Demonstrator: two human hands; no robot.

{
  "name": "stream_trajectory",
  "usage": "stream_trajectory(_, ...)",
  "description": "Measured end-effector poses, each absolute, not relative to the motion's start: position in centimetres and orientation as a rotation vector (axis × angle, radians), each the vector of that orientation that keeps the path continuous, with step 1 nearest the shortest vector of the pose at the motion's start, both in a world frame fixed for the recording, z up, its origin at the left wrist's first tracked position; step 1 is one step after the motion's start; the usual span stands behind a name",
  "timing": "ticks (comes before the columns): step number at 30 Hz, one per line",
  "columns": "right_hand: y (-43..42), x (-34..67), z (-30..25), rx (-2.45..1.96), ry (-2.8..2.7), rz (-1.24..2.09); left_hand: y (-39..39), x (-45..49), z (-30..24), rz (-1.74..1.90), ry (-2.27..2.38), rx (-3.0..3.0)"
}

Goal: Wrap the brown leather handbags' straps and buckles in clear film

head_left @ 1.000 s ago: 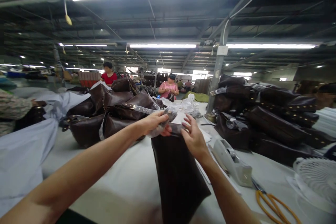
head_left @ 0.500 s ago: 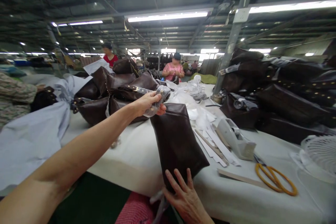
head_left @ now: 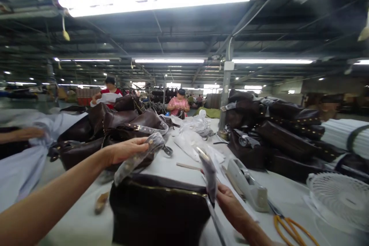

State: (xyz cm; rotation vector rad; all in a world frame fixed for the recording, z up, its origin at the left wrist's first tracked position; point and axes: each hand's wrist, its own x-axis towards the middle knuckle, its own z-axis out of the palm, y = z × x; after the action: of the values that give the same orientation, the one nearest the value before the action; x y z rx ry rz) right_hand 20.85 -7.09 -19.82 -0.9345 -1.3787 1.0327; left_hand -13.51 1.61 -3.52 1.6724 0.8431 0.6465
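A dark brown leather bag (head_left: 158, 211) stands in front of me, a gold zipper running along its top edge. My left hand (head_left: 131, 150) is closed on a plastic-wrapped strap (head_left: 129, 167) above the bag's left end. At the right end, my right hand (head_left: 230, 201) grips a plastic-covered strap end (head_left: 211, 173) with metal at its tip; some of its fingers are hidden behind it. The bag's lower part is cut off by the bottom of the view.
Brown bags are piled at left (head_left: 95, 123) and right (head_left: 276, 130). A tape dispenser (head_left: 248, 188), orange-handled scissors (head_left: 288, 226) and a white fan (head_left: 340, 200) lie right. A co-worker's hand (head_left: 29, 134) shows far left; a person in pink (head_left: 178, 103) sits beyond.
The bag has turned from lying lengthwise to standing with its zipper side up. My right hand has left the bag's surface and risen to the strap end. The view has tilted upward.
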Motion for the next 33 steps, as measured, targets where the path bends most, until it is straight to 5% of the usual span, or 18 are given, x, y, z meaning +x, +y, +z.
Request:
stream_trajectory(9,-4.6,22.5,-19.0,-0.986,-1.185,1.437,0.8,-12.5,-6.6,0.601,0.879,1.997)
stream_trajectory(16,-4.5,22.3,-19.0,-1.077,-1.193,1.38,1.3,-12.5,-8.0,0.71,0.818,1.798)
stream_trajectory(26,-8.4,21.9,-12.3,-1.45,-2.072,0.655,2.4,-11.1,-9.7,0.691,0.906,1.762)
stream_trajectory(33,-6.9,19.0,-15.5,-1.416,-2.437,-0.254,2.7,-10.9,-9.9,0.652,0.859,1.704)
